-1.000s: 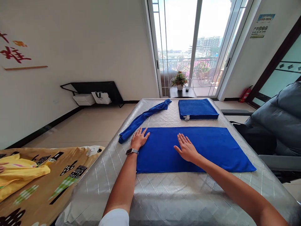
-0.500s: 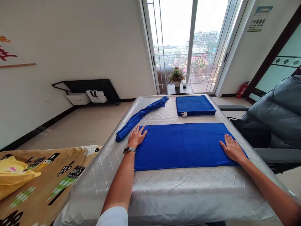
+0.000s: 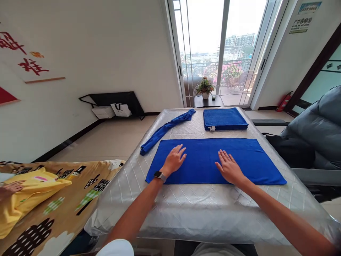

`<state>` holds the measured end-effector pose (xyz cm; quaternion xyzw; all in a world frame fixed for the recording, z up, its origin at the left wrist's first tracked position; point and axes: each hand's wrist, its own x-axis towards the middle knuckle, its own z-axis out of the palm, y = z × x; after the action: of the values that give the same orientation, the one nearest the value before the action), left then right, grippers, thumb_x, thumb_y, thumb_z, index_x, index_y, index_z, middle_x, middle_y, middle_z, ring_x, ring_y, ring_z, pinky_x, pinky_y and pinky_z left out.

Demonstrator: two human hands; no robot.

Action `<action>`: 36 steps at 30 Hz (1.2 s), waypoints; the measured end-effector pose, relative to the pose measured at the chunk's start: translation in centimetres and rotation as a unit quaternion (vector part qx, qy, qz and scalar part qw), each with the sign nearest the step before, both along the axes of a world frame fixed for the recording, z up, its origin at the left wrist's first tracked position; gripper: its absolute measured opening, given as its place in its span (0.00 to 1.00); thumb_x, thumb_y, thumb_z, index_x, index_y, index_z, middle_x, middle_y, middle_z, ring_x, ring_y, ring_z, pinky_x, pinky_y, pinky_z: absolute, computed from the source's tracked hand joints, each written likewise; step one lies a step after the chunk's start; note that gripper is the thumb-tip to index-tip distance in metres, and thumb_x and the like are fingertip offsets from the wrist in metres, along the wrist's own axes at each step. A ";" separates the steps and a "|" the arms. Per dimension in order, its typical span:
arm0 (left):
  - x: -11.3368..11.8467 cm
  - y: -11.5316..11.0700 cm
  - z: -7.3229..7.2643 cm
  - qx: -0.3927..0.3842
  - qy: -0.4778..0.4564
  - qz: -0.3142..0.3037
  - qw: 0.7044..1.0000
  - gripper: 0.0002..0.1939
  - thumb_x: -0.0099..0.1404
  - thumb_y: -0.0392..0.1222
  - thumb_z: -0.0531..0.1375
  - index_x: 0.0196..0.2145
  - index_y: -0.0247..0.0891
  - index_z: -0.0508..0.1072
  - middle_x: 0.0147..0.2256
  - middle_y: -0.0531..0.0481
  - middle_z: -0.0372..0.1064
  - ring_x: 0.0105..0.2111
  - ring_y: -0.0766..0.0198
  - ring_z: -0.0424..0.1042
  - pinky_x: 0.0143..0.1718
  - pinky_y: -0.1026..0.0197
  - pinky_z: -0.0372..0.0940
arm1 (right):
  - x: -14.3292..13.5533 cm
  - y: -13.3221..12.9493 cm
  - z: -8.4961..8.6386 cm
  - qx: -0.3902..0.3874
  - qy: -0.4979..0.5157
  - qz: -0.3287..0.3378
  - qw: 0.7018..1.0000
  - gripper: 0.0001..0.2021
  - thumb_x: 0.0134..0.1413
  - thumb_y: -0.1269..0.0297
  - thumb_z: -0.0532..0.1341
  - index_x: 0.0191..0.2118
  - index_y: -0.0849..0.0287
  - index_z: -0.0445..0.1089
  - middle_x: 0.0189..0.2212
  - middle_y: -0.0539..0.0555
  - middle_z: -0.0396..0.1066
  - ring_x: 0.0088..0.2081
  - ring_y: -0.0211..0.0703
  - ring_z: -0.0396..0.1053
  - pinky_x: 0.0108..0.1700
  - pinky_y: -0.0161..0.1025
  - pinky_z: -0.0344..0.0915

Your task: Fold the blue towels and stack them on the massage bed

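Observation:
A long blue towel (image 3: 255, 160) lies flat on the silver quilted table (image 3: 202, 213), folded into a wide strip. My left hand (image 3: 174, 160) rests palm down on its left-middle part, fingers spread, a watch on the wrist. My right hand (image 3: 229, 167) lies flat on the towel a little right of centre, fingers apart. Neither hand grips the cloth. Behind it, a folded blue towel (image 3: 224, 119) sits at the far right of the table, and a loosely rolled blue towel (image 3: 166, 129) lies diagonally at the far left.
A table with a yellow patterned cover (image 3: 66, 206) stands at the left, with a yellow cloth (image 3: 32, 192) and another person's hand (image 3: 9, 188) on it. A dark grey chair (image 3: 317, 138) stands at the right. A potted plant (image 3: 205, 88) sits before the glass balcony doors.
My right hand slid out to the towel's right end, then back to the centre. My left hand moved from the towel's left edge inward onto the cloth.

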<state>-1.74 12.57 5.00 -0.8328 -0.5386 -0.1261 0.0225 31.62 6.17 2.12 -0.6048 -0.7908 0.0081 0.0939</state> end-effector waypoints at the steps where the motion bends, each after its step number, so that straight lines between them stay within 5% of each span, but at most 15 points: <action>1: 1.5 -1.5 -0.4 0.002 0.005 -0.052 0.999 0.28 0.78 0.54 0.45 0.70 0.43 0.61 0.72 0.47 0.52 0.72 0.54 0.50 0.72 0.47 0.47 | -2.4 -0.2 0.1 -0.008 0.012 0.032 0.999 0.39 0.72 0.44 0.36 0.75 0.67 0.47 0.75 0.59 0.39 0.75 0.49 0.37 0.74 0.52 0.39; 4: 4.2 -5.3 -2.1 -0.003 0.014 -0.128 0.992 0.30 0.78 0.59 0.43 0.73 0.49 0.54 0.73 0.49 0.48 0.73 0.56 0.45 0.73 0.46 0.45 | -6.8 -0.8 -0.1 -0.039 0.029 0.081 0.996 0.40 0.71 0.42 0.34 0.75 0.67 0.45 0.75 0.58 0.36 0.75 0.48 0.36 0.74 0.52 0.37; 7: 2.9 -7.2 -3.2 -0.021 0.012 -0.052 0.998 0.32 0.77 0.62 0.43 0.73 0.50 0.52 0.73 0.49 0.45 0.74 0.54 0.42 0.73 0.43 0.43 | -6.3 -1.4 -0.7 -0.066 0.022 0.070 0.995 0.41 0.70 0.40 0.33 0.75 0.66 0.44 0.75 0.57 0.36 0.75 0.48 0.35 0.75 0.52 0.36; 10: -1.5 -8.2 -3.5 -0.055 0.023 0.066 0.996 0.35 0.76 0.64 0.42 0.74 0.48 0.51 0.74 0.49 0.43 0.74 0.52 0.40 0.73 0.41 0.40 | -1.9 -2.0 -1.7 -0.071 0.004 0.013 0.997 0.41 0.70 0.39 0.35 0.76 0.65 0.43 0.75 0.56 0.36 0.75 0.48 0.35 0.75 0.53 0.35; 14: -7.6 -9.6 -4.1 -0.081 0.045 0.191 0.977 0.40 0.75 0.66 0.42 0.75 0.41 0.47 0.74 0.45 0.37 0.74 0.50 0.38 0.73 0.42 0.39 | 7.4 -3.4 -3.8 -0.049 -0.024 -0.102 0.993 0.42 0.67 0.40 0.35 0.75 0.67 0.44 0.75 0.57 0.38 0.75 0.48 0.36 0.75 0.53 0.34; 19: -11.2 -11.0 -5.2 -0.084 0.053 0.214 0.972 0.44 0.73 0.67 0.40 0.75 0.33 0.45 0.74 0.41 0.39 0.74 0.52 0.40 0.73 0.47 0.42 | 18.1 -6.0 -6.3 -0.026 -0.016 -0.223 0.974 0.46 0.62 0.40 0.35 0.75 0.71 0.44 0.75 0.62 0.42 0.75 0.54 0.40 0.74 0.56 0.40; 24: -12.1 -9.4 -4.0 -0.114 0.083 0.241 0.960 0.44 0.72 0.68 0.42 0.72 0.31 0.55 0.71 0.36 0.51 0.71 0.47 0.52 0.71 0.46 0.48 | 21.5 -6.3 -6.5 -0.047 -0.009 -0.239 0.970 0.47 0.60 0.41 0.35 0.73 0.75 0.49 0.74 0.65 0.45 0.74 0.56 0.43 0.73 0.57 0.43; 28: -10.4 -4.1 -1.2 -0.084 0.109 0.285 0.949 0.42 0.74 0.64 0.45 0.69 0.26 0.62 0.68 0.29 0.57 0.68 0.40 0.56 0.68 0.42 0.52 | 16.3 -2.9 -3.5 -0.046 0.005 -0.225 0.973 0.45 0.64 0.41 0.34 0.74 0.72 0.49 0.74 0.64 0.46 0.74 0.56 0.43 0.72 0.57 0.46; 32: -6.4 3.2 0.6 -0.068 0.062 0.219 0.971 0.34 0.76 0.57 0.44 0.69 0.32 0.62 0.70 0.36 0.55 0.70 0.45 0.54 0.70 0.46 0.49 | 4.2 1.8 0.7 -0.040 0.006 -0.075 0.996 0.40 0.69 0.42 0.36 0.74 0.65 0.50 0.74 0.59 0.44 0.74 0.54 0.42 0.73 0.55 0.42; 36: -4.8 7.9 -0.1 -0.027 -0.010 0.227 0.973 0.30 0.77 0.54 0.46 0.70 0.39 0.61 0.70 0.41 0.55 0.72 0.48 0.49 0.71 0.44 0.43 | -8.3 5.3 2.2 -0.054 0.030 0.064 0.996 0.38 0.71 0.43 0.36 0.75 0.65 0.47 0.75 0.58 0.40 0.75 0.50 0.37 0.74 0.52 0.37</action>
<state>-6.58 20.47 4.89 -0.6875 -0.7171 -0.1119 0.0229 23.29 11.51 4.29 -0.5568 -0.8230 0.0749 0.0838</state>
